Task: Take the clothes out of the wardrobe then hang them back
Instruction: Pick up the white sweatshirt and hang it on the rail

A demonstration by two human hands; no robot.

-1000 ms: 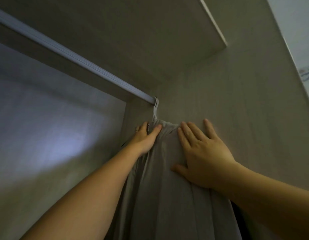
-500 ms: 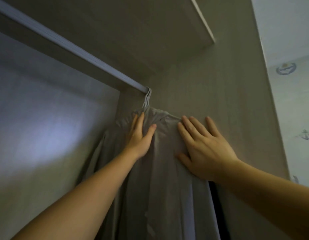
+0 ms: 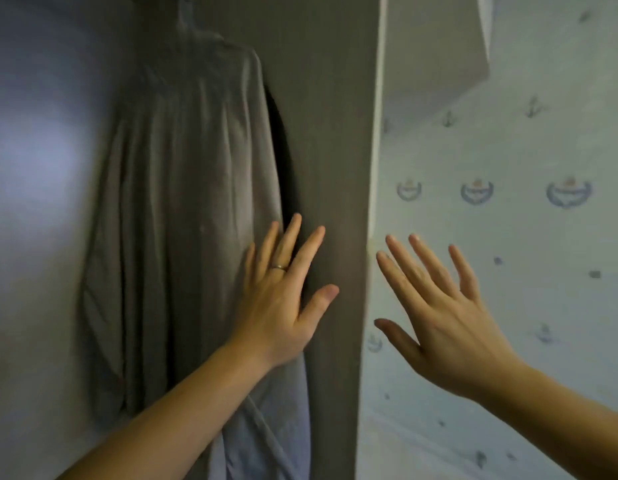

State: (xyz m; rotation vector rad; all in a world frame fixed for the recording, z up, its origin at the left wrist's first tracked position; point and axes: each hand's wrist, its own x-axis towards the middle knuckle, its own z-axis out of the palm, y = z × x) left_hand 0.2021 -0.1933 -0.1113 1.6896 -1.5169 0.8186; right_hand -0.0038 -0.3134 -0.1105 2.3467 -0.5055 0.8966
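- Where the wardrobe interior is in view, a long grey pleated fabric garment [image 3: 183,202] is recorded hanging inside it, running from 12 o'clock down to 6 o'clock, left of frame centre; its top is blurred.
- A dark strip [image 3: 282,150] is noted at the garment's 3 o'clock edge, between it and the brown wood-grain wardrobe side panel [image 3: 328,116]; what it is cannot be told.
- The left hand [image 3: 283,303] is laid over the garment's edge toward 4 o'clock, fingers straight and spread, tips directed to 12 o'clock across the strip and panel. Nothing is pinched or clasped. A thin silver ring [image 3: 278,267] is worn on one finger.
- The right hand [image 3: 449,327] is held at 3 o'clock of the left hand, past the panel's front edge, before pale wallpaper printed with anchors and emblems [image 3: 529,244]. Its fingers are splayed and nothing is held.
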